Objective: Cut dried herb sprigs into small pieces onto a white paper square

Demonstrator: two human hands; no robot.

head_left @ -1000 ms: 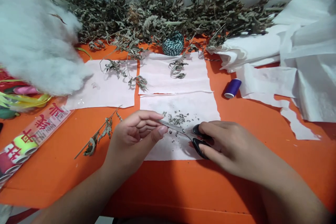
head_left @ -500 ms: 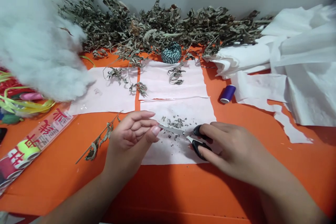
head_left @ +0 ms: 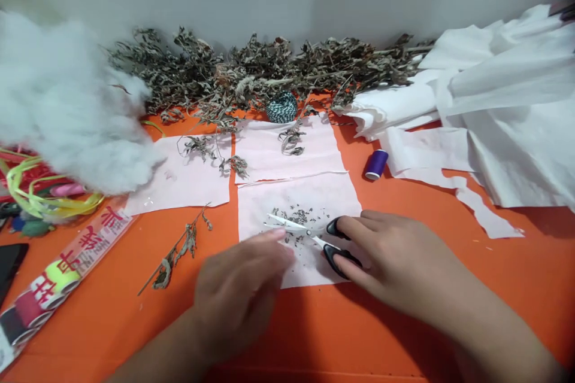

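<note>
My right hand (head_left: 386,257) has its thumb and fingers in the black handles of a pair of scissors (head_left: 309,232), whose blades are slightly parted and point left. Below the blades lie dark crumbs of dried leaf (head_left: 300,215), scattered on a white cloth piece (head_left: 256,196). My left hand (head_left: 245,287) is smeared by motion just left of the scissors, its fingertips close under the blades; whether it grips anything is unclear. A dried leafy sprig (head_left: 173,251) lies on the orange table (head_left: 171,305) to its left.
Dried branches (head_left: 260,66) line the wall. A ball of twine (head_left: 281,107) sits before them. At left are fluffy stuffing (head_left: 76,114) and a pack of thread spools (head_left: 67,278); at right, a purple spool (head_left: 376,164) and white cloth (head_left: 516,149).
My left hand has come away from the blade tip, turning over and moving down and right. The scissor blades have parted slightly. The camera view has tilted up a little.
</note>
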